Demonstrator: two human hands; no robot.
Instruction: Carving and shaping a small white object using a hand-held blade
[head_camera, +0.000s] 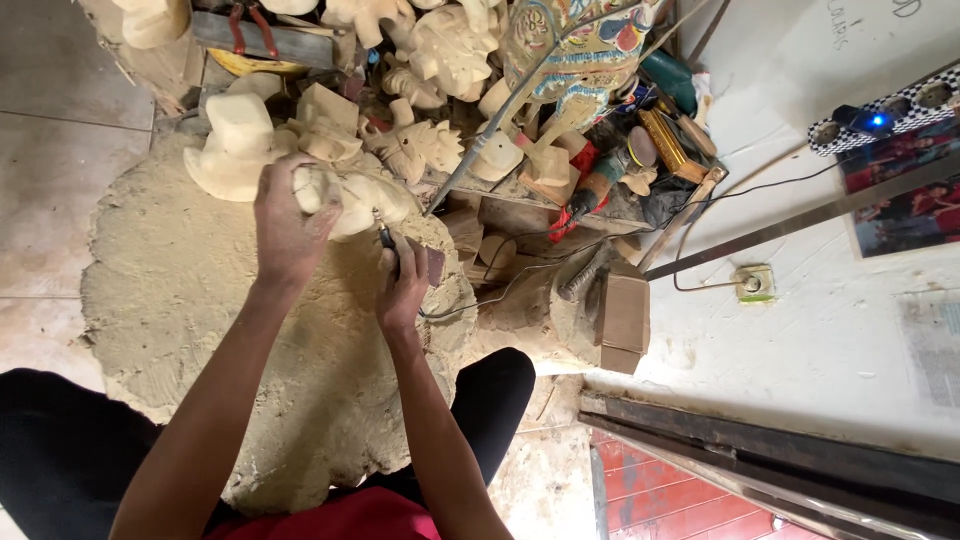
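Note:
My left hand (288, 222) grips a pale carved wooden figure (362, 198) and holds it down on a dusty round work surface (170, 280). My right hand (402, 285) is closed around a small rotary carving tool (386, 240), held like a pen. The tool's tip touches the figure close to my left fingers. A thin black cord (480, 296) runs from the tool off to the right. Sawdust coats both hands.
Several pale unfinished carvings (440, 50) pile up behind the work surface, with a painted carving (585, 45) among them. Tools and wood blocks (620, 170) lie at the right. A cardboard box (625, 315) and a wall socket (752, 283) sit further right. My dark-trousered legs flank the work surface.

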